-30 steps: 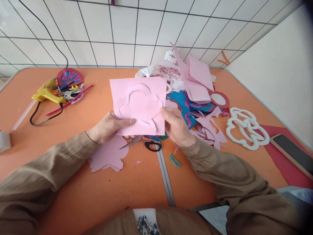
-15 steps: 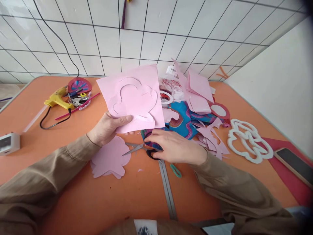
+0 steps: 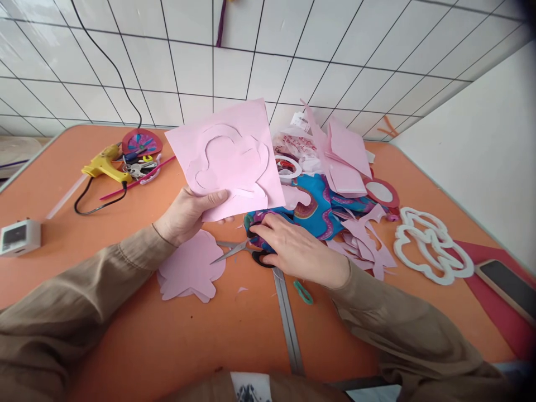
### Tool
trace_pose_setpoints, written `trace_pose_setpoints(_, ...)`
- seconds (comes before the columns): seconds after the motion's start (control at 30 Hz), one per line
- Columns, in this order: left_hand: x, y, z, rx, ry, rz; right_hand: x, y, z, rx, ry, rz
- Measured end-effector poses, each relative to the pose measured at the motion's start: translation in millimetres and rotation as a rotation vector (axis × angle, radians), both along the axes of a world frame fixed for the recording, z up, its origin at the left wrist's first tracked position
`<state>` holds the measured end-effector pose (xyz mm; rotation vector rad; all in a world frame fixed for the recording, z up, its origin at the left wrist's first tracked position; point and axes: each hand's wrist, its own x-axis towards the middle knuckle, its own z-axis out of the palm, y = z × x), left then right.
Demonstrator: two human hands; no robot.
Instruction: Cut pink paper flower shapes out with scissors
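My left hand (image 3: 188,212) pinches the lower left edge of a pink paper sheet (image 3: 272,184), thumb in front and fingers behind. A curved pink paper outline (image 3: 215,134) lies against the face of that sheet. My right hand (image 3: 299,248) grips a pair of scissors (image 3: 234,251) by its black handles. The blades are spread and point left, over the edge of a stack of pink paper cutouts (image 3: 188,268) on the table. Between the blades I see no paper.
Pink scraps (image 3: 372,240), blue patterned fabric (image 3: 314,195) and folded pink paper (image 3: 345,156) crowd the back right. White scalloped frames (image 3: 402,245) and a phone (image 3: 508,285) lie at right. A yellow glue gun (image 3: 103,164) rests at left near a white box-shaped device (image 3: 20,237).
The view has shifted slightly, so the table's things appear a little further right. My left hand keeps hold of the pink sheet, and the scissors remain spread in my right hand.
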<state>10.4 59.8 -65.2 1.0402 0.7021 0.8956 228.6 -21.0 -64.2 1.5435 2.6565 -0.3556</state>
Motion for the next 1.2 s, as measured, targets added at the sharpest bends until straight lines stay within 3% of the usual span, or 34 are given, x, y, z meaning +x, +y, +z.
trace_pose_setpoints(0.4, 2.6, 0.6, -2.4, -0.03, -0.036, -0.007, -0.5, 4.2, -9.2, 0.087, -0.037, 0.137)
trace_pose_setpoints(0.6, 2.8, 0.6, -1.9, -0.028, -0.038, 0.015, 4.4, 6.0, 1.0, 0.111, -0.097, 0.202)
trace_pose_setpoints(0.97, -3.3, 8.6, 8.6, 0.041, -0.041, 0.082, 16.4, 8.1, 22.8, -0.017, -0.002, 0.065)
trace_pose_setpoints(1.07, -4.3, 10.3, 8.9, 0.055, -0.037, 0.086, 19.4, 12.3, 24.9, -0.095, 0.146, 0.1)
trace_pose_setpoints(1.2, -4.9, 12.6, 5.4, 0.054, -0.054, 0.074, 26.0, 14.2, 24.6, -0.349, 0.565, 0.175)
